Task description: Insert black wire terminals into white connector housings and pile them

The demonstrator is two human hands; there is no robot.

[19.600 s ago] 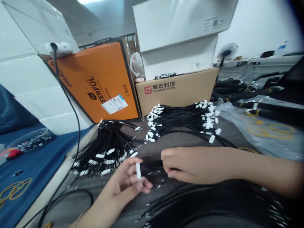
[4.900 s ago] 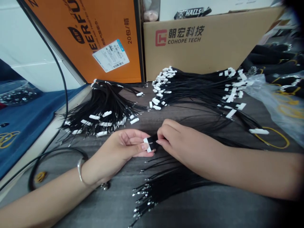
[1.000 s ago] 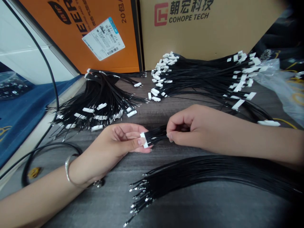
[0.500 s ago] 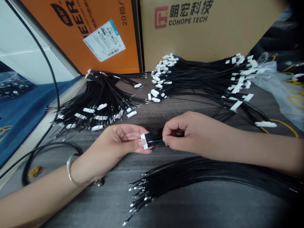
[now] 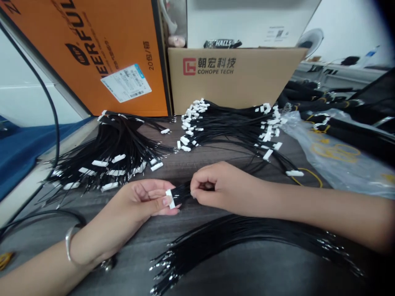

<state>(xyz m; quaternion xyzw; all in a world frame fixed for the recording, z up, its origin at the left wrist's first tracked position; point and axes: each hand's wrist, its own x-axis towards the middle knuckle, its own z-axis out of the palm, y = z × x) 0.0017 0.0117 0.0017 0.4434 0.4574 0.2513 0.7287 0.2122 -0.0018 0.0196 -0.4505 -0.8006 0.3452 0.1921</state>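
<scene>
Between thumb and fingers, my left hand (image 5: 148, 200) pinches a white connector housing (image 5: 170, 199). Black wires (image 5: 182, 192) run from its right side toward my right hand (image 5: 212, 186), whose fingers are closed around them; the fingertips partly hide the wires. In front of both hands lies a curved bundle of loose black wires (image 5: 222, 238) with shiny metal terminals at its ends. Behind my left hand, a heap of black wires (image 5: 114, 144) carries several white connectors. A second pile of wires (image 5: 231, 127), with white connectors at both ends, lies beyond my right hand.
An orange carton (image 5: 123, 49) and a brown carton (image 5: 247, 86) stand along the back of the table. Clear plastic bags (image 5: 333, 152) with yellow ties lie at the right. A thick black cable (image 5: 55, 111) hangs down at the left.
The head view has shifted, so more shows above the brown carton and the hands appear lower and further left. Both hands keep the same hold on the connector and its wires.
</scene>
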